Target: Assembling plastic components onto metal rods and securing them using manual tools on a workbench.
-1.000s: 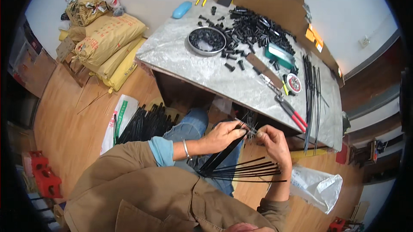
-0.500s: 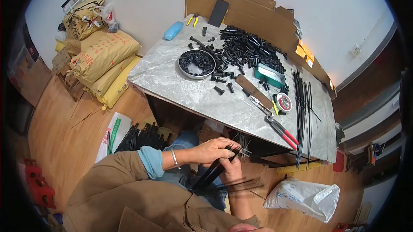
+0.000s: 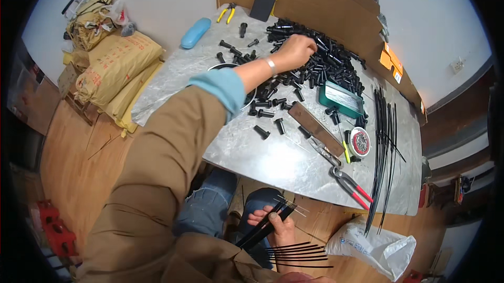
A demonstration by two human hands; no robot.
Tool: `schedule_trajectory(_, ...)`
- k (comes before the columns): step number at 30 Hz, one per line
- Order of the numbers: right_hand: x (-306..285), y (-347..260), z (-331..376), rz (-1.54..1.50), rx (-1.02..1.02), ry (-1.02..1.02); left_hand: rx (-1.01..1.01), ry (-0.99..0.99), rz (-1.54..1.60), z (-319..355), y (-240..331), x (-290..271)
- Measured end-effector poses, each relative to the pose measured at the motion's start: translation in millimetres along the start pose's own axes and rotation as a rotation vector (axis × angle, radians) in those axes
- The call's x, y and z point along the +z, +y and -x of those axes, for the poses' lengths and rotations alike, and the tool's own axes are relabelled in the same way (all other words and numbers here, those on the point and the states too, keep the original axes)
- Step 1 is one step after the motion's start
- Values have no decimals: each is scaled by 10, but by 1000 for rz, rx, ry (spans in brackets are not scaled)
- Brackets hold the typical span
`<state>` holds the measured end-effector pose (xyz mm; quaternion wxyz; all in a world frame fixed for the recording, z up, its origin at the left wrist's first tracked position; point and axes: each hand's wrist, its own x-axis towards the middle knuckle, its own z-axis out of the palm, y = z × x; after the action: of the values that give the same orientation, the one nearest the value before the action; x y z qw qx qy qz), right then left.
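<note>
Our left hand point(image 3: 296, 51) reaches across the table point(image 3: 273, 162) and closes loosely on the pile of black plastic pieces point(image 3: 325, 65) near its far edge. Our right hand point(image 3: 278, 225) grips a bundle of black rods point(image 3: 262, 228) below the near edge.

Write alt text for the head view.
A person's left hand reaches into a pile of small black parts on a grey table, while the right hand holds a bundle of thin black rods over the lap.

Small workshop: pliers point(image 3: 350, 188), black parts point(image 3: 315, 67), stacked sacks point(image 3: 118, 70)
</note>
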<state>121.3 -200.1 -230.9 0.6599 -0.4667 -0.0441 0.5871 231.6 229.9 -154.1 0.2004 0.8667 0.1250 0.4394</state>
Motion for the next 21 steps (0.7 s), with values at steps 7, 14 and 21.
schedule_trajectory(7, -192, -22, -155, -68, 20, 70, 47, -322, -672, -458, -333, 690)
schedule_trajectory(14, -246, -73, -148, -56, 26, 37, -65, -582, -891, -568, -73, 803)
schedule_trajectory(21, -329, -33, -15, -100, -28, 8, -119, -448, -930, -495, -102, 798)
